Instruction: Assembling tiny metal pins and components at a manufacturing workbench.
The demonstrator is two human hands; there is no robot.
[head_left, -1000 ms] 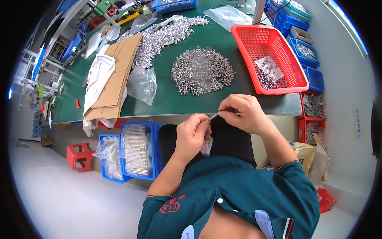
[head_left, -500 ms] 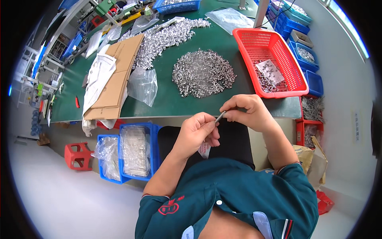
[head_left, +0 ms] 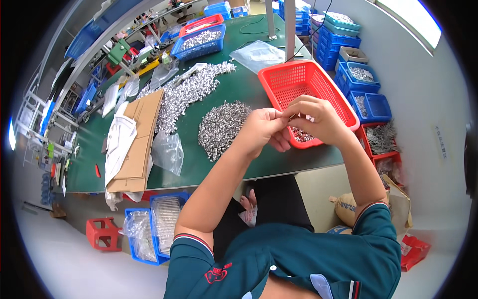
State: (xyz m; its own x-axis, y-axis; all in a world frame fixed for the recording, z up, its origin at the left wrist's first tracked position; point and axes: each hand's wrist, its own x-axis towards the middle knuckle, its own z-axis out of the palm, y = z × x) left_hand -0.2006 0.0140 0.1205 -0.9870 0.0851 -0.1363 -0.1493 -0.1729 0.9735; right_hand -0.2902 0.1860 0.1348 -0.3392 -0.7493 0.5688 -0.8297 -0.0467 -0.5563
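My left hand (head_left: pixel 264 130) and my right hand (head_left: pixel 318 119) meet over the near end of a red perforated basket (head_left: pixel 329 85). Both are closed, thumbs and fingertips pinched together. Whatever sits between the fingertips is too small and covered to make out. Under the hands, small metal parts (head_left: pixel 300 134) lie in the basket, mostly hidden by the right hand. A round heap of small silvery metal parts (head_left: pixel 216 128) rests on the green table, left of my left hand and partly behind it.
A larger spread of shiny metal parts (head_left: pixel 186 92) lies farther back. Flat cardboard (head_left: pixel 142 134) and clear plastic bags (head_left: pixel 168 152) are on the left. Blue bins (head_left: pixel 366 79) stack along the right wall. Blue crates (head_left: pixel 169 219) and a red stool (head_left: pixel 102 234) stand below the table edge.
Both hands have gone from above my lap up and forward over the red basket. The thin grey metal pin seen between them earlier no longer shows. My view has shifted too.
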